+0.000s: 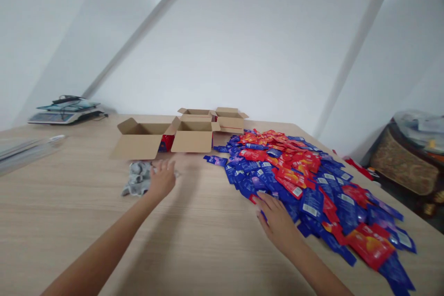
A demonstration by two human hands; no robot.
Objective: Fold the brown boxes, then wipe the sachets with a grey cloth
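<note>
My left hand is at the right side of a crumpled grey-and-white plastic piece, its fingers spread and somewhat blurred. My right hand reaches the near left edge of a wide pile of small packets, fingertips touching or just over them. Blue packets and red packets lie mixed in that pile. Its thumb stands apart from the other fingers. No object shows lifted in either hand.
Open cardboard boxes, among them a left one and a middle one, stand behind my left hand. A scale sits at the far left, clear plastic bags nearer. A chair stands beyond the table's right edge.
</note>
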